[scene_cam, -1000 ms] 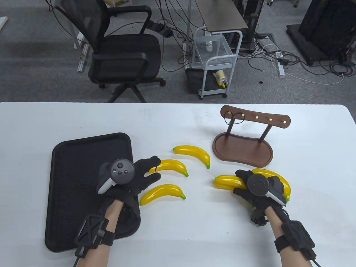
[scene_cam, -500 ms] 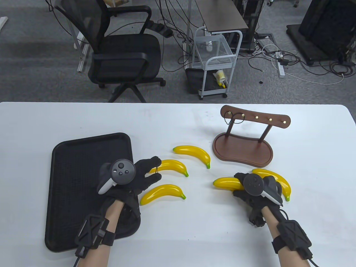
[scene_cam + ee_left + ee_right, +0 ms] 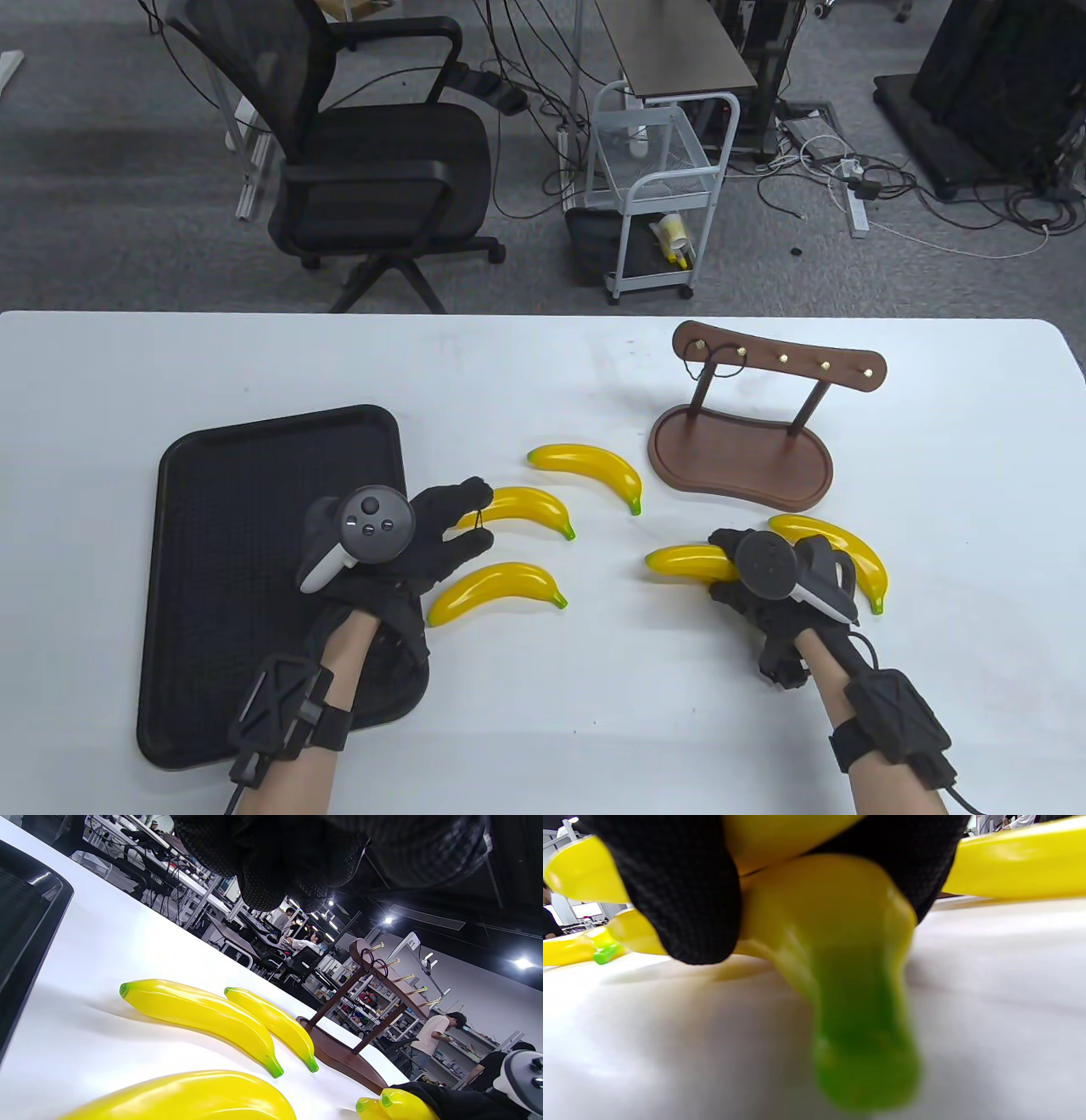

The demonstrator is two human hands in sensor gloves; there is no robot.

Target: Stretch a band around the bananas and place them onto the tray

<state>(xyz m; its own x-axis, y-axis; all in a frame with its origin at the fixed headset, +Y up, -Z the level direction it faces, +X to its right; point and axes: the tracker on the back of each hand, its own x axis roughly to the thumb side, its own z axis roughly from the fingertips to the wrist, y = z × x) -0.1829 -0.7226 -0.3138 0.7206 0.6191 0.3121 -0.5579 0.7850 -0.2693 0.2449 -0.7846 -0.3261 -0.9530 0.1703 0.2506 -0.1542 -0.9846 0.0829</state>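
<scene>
Table (image 3: 543, 373): white, bananas scattered.
Your right hand (image 3: 776, 577): clamps paired bananas (image 3: 683, 562), long axis left-right.
Your left hand (image 3: 407, 539): fingers spreading band (image 3: 479, 521), left of them.

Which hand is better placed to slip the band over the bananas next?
Left. The left hand already has the band stretched between its fingertips, while the right hand is curled round the gathered bananas, keeping it busy.

- No text, label or brand to read anywhere on the table (image 3: 543, 696).
- Background signs in the left wrist view (tiny, blurred) stay illegible.
</scene>
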